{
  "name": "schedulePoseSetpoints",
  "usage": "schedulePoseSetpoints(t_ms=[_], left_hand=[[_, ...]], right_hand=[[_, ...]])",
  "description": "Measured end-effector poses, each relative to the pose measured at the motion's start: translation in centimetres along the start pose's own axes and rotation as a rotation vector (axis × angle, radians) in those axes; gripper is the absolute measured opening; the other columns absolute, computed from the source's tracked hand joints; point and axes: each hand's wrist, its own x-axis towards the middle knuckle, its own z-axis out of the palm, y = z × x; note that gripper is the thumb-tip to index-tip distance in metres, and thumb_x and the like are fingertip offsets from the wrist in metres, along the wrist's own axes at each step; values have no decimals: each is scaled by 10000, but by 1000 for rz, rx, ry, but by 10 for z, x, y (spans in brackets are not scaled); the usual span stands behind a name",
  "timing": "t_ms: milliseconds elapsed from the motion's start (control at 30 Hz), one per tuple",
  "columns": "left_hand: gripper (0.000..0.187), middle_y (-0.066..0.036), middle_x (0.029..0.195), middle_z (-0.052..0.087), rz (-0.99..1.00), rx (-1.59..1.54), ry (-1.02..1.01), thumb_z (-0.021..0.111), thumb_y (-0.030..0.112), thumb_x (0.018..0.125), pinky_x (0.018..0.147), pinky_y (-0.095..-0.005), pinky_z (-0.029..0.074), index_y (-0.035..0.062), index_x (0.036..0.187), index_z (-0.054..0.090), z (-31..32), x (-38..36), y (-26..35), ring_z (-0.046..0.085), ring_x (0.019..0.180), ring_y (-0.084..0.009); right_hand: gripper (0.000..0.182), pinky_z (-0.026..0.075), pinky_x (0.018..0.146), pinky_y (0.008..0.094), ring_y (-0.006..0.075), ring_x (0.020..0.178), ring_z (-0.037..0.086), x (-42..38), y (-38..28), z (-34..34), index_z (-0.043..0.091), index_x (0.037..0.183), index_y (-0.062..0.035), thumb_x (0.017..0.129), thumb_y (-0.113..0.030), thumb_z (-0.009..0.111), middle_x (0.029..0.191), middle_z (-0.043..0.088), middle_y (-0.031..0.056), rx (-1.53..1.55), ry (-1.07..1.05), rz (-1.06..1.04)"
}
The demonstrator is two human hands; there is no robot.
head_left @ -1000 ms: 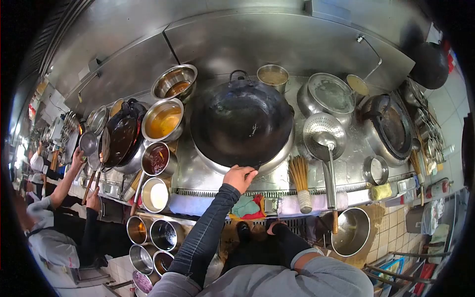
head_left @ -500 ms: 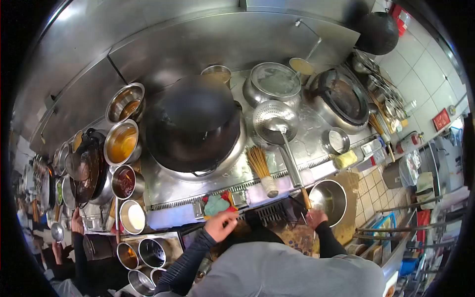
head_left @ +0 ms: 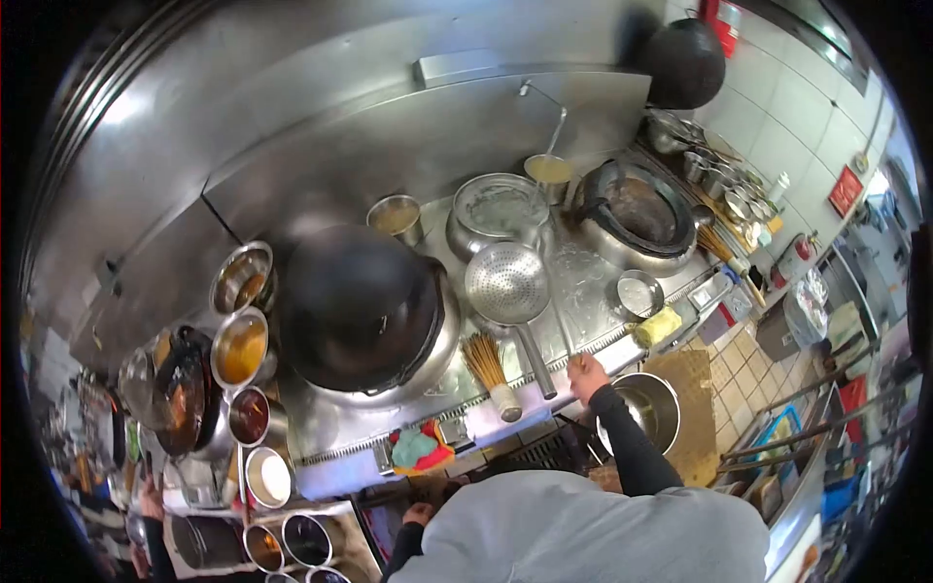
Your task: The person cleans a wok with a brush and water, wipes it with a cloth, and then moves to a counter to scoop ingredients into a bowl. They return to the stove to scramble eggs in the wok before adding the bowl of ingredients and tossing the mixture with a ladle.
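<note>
My right hand [head_left: 586, 377] is closed round the handle end of a long ladle [head_left: 561, 316]. Its shaft reaches up to the right side of a steel pot of cloudy liquid [head_left: 501, 206]; I cannot clearly make out the bowl. Left of the shaft, a perforated strainer [head_left: 505, 282] lies on the stove, its handle pointing toward me. Close to my body, below the counter edge, my left hand [head_left: 420, 513] is curled in with nothing visible in it. The nearest thing above it is a bundle of green and red cloths [head_left: 418, 447].
A large black wok [head_left: 355, 311] sits on the left burner, a bamboo brush [head_left: 491, 374] beside it. A deep steel pot [head_left: 651, 413] stands below my right forearm. Sauce bowls [head_left: 240, 350] line the left. Another person's hand [head_left: 151, 497] shows at far left.
My right hand has moved up and left, carrying the ladle off the strainer to the liquid pot. My left hand has dropped back toward my body and curled. The view has shifted.
</note>
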Motion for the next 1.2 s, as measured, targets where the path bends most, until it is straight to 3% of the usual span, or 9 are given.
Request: schedulePoseSetpoints(t_ms=[67,233,333,500,667,833,1033,1133,1200], left_hand=[[340,-82,860,673,-8,-14,120,641,408,767,779,-333,485,100,909,674,6,-1,-10,639,842,-204],[348,-95,908,672,-211,31,81,637,409,762,785,-338,483,92,902,674,17,-24,0,636,873,-223],[337,-98,927,669,-185,-39,81,641,398,755,799,-335,478,105,919,676,31,-40,2,632,897,-226],[375,-92,972,661,-245,-32,105,610,447,758,825,-347,469,124,937,679,55,-52,-21,611,961,-235],[389,-87,980,661,-335,-6,47,608,451,759,842,-345,460,116,943,679,84,-53,-34,609,966,-235],[383,-105,984,654,-196,145,-10,592,443,763,846,-356,460,126,962,672,43,-50,11,604,965,-266],[328,-116,953,649,23,266,-48,539,408,793,805,-375,475,134,916,670,-10,-29,39,608,913,-299],[296,-115,730,638,412,636,-208,537,352,806,667,-401,486,79,732,624,1,32,-1,616,719,-296],[183,-71,538,562,-50,27,-412,548,231,784,512,-316,457,101,667,602,0,28,-1,580,596,-140]], right_hand=[[157,344,338,257,100,386,433,20,-69,-3,461,910,-43,869,-180,527,576,468,14,259,111,-75],[123,347,324,299,135,369,414,232,-106,-5,462,907,-69,870,-177,508,537,441,27,0,577,-550],[137,364,326,323,178,364,439,246,-212,-3,457,903,-32,868,-159,492,523,446,58,392,246,-283],[186,418,416,360,205,476,530,239,-248,16,486,894,13,849,-161,535,597,516,93,156,74,-225],[291,445,719,429,389,847,561,197,-151,5,519,998,-12,807,-225,568,893,583,221,-139,157,-523],[540,463,711,487,454,805,570,21,-2,5,391,1288,-35,804,-210,553,906,590,282,-517,194,-382],[587,472,695,465,388,779,597,-70,33,-14,314,1345,-114,814,-194,551,879,624,200,-799,-26,-168],[595,483,661,420,303,755,607,-67,33,-6,261,1360,-110,814,-141,495,836,626,143,-908,-253,28],[265,479,679,422,255,769,582,-56,79,11,583,1036,-70,812,-186,501,832,604,116,-1019,-159,-102]])
